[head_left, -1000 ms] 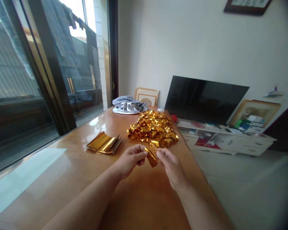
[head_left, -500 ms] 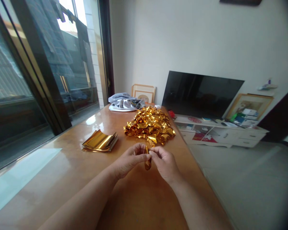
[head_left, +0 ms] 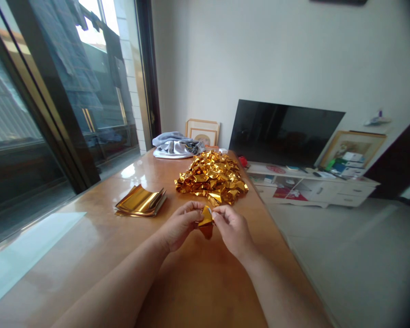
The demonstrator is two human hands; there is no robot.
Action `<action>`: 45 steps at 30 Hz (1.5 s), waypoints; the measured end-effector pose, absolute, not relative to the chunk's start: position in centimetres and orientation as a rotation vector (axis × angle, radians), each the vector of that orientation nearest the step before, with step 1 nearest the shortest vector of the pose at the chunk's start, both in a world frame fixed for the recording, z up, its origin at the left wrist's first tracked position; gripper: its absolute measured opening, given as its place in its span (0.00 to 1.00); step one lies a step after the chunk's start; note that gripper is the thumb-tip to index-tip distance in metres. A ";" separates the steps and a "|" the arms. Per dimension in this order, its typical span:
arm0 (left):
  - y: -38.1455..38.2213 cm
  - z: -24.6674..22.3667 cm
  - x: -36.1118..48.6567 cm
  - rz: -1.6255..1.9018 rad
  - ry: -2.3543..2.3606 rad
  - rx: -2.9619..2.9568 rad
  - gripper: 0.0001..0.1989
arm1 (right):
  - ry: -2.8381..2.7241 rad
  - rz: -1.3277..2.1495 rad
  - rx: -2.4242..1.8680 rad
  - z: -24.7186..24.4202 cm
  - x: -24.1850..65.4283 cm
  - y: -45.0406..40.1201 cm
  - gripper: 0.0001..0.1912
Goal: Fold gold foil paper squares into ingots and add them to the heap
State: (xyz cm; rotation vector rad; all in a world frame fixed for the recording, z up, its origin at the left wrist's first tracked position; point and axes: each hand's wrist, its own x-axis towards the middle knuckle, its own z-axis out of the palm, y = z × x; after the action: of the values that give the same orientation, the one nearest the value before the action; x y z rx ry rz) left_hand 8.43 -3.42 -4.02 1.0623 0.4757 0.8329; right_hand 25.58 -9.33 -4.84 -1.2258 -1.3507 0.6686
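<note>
A small folded piece of gold foil paper (head_left: pixel 206 217) is held above the wooden table (head_left: pixel 187 287). My left hand (head_left: pixel 184 223) pinches its left side between thumb and fingers. On the other side, my right hand (head_left: pixel 231 228) grips the right edge with thumb and fingertips. Just beyond my hands lies a heap of folded gold foil pieces (head_left: pixel 213 177). A stack of flat gold foil sheets (head_left: pixel 140 202), slightly curled, rests to the left of my left hand.
Grey-blue cloth (head_left: pixel 174 146) lies bunched at the table's far end, near framed pictures (head_left: pixel 202 132). A pale sheet (head_left: pixel 30 255) covers part of the table's left side. To the right stand a television (head_left: pixel 283 132) and a white cabinet (head_left: pixel 338 193).
The foil piece has turned from a narrow edge-on view to show a wider, pointed gold face. My hands have moved slightly apart around it. The camera view has shifted a little.
</note>
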 end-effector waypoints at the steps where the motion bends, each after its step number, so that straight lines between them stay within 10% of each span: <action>1: -3.3 -4.0 8.4 0.839 0.459 1.031 0.12 | -1.351 0.688 -1.225 -4.8 25.6 -9.4 0.13; 19: -2.0 -4.6 8.0 0.892 0.480 0.951 0.10 | -1.379 0.623 -1.308 -5.8 25.8 -8.9 0.07; 38: -3.5 -4.6 9.6 1.016 0.688 1.364 0.29 | -1.522 0.228 -1.486 -5.8 26.6 -9.0 0.12; 45: -2.6 -4.7 8.9 0.969 0.799 1.364 0.17 | -1.417 0.340 -1.456 -5.6 26.7 -8.7 0.10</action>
State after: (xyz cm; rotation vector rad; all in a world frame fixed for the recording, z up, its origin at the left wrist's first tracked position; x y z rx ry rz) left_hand 8.88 -2.58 -4.73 1.3641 0.7985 0.9692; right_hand 26.73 -8.72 -5.60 -1.4559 -1.4175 0.3403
